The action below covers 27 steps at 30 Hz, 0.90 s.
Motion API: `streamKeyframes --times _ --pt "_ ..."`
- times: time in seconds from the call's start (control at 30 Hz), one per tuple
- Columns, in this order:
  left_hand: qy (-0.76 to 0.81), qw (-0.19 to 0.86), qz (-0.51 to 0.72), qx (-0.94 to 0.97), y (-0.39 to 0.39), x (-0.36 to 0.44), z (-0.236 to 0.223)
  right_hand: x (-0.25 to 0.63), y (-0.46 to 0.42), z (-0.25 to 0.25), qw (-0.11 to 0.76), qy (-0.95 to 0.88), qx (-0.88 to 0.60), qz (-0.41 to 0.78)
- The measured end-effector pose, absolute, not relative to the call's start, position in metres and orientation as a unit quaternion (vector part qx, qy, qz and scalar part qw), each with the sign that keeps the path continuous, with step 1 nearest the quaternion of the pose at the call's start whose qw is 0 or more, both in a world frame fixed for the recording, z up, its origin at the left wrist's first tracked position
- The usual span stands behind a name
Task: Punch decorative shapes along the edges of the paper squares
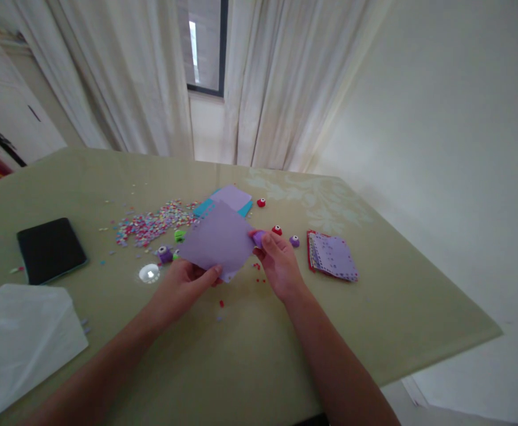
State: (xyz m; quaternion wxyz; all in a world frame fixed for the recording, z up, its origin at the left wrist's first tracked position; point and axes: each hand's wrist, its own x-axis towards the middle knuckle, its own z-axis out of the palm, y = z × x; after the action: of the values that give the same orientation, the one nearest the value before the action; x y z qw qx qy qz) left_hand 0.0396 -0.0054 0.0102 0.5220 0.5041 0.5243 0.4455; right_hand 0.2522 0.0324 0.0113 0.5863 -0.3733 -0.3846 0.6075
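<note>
My left hand point(201, 278) pinches the near edge of a lilac square of paper point(219, 236), thumb on top. My right hand point(279, 260) grips a small purple craft punch point(258, 238) at the paper's right corner; whether the corner sits inside its slot I cannot tell. Close behind that hand are a red punch point(277, 229) and another purple punch point(294, 241), each with an eye-like white spot. Beneath the hands, a few red paper bits point(257, 266) lie on the table point(259, 355).
Blue and lilac sheets point(231, 195) lie behind, near another red punch point(261, 202). Left are a confetti heap point(152, 225), a purple punch point(165, 254), a green punch point(180, 236), a clear round piece point(149, 273), a black tablet point(51, 249) and white sheeting point(23, 343). Dotted papers point(334, 257) lie right.
</note>
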Motion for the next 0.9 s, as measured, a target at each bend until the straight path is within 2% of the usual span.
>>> streamKeyframes --times 0.27,0.4,0.53,0.67,0.9 --pt "0.430 0.540 0.606 0.395 -0.003 0.035 0.002 0.228 0.027 -0.011 0.605 -0.350 -0.388 0.601" --pt "0.425 0.551 0.563 0.446 -0.007 0.043 -0.002 0.215 0.016 -0.012 0.613 -0.410 -0.387 0.554" --pt "0.498 0.506 0.548 0.442 -0.007 0.047 -0.010 0.209 0.007 -0.008 0.568 -0.501 -0.376 0.534" --pt "0.593 0.439 0.566 0.369 -0.004 0.040 -0.012 0.209 0.007 -0.009 0.547 -0.475 -0.367 0.584" --pt "0.580 0.450 0.550 0.399 -0.004 0.038 0.001 0.218 0.016 -0.009 0.536 -0.444 -0.403 0.594"
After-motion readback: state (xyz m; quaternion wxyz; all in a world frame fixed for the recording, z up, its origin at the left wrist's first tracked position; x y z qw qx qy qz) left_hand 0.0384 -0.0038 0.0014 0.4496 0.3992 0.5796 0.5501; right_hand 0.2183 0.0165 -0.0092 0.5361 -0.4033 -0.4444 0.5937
